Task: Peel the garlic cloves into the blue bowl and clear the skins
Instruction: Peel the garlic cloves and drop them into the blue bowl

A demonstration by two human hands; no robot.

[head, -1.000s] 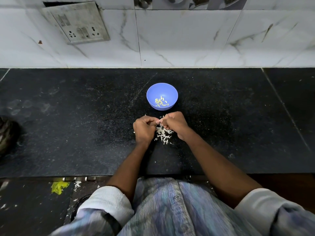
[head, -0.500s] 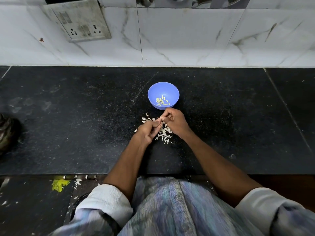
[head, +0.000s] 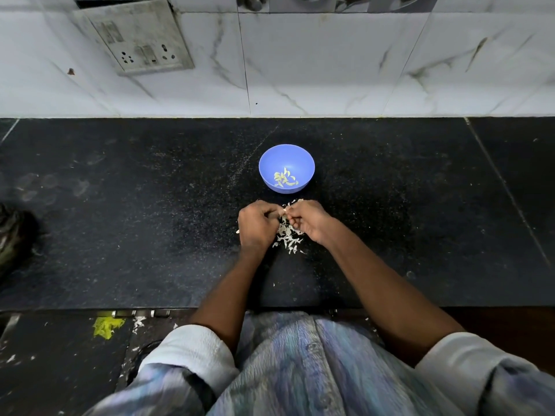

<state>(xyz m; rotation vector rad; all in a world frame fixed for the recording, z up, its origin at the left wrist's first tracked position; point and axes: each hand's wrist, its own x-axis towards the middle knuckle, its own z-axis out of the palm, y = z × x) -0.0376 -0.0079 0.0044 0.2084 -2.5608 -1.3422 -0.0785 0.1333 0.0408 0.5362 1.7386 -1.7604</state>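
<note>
1. Black speckled stone forms the counter, which runs the full width of the view and meets a wall of white marble-veined tiles at the back.
2. On the wall at upper left, a grimy switch and socket plate sits tilted in its cut-out.
3. Near the middle of the counter stands the blue bowl, upright, with a small heap of pale peeled garlic cloves lying in its bottom.
4. Just in front of the bowl, closer to the person, a scatter of white garlic skins lies on the stone, partly hidden under both hands.
5. The left hand has its fingers curled inward, knuckles up, and its fingertips meet those of the right hand above the skins.
6. The right hand is also curled, and between the two sets of fingertips a small pale garlic clove is pinched; it is too small to tell how much skin is on it.
7. Both forearms are bare, with white cuffs rolled up near the elbows over a bluish streaked shirt.
8. At the far left edge of the counter sits a dark blurred object that cannot be identified.
9. Below the counter's front edge, the dark floor shows a yellow-green scrap and some white flecks.
</note>
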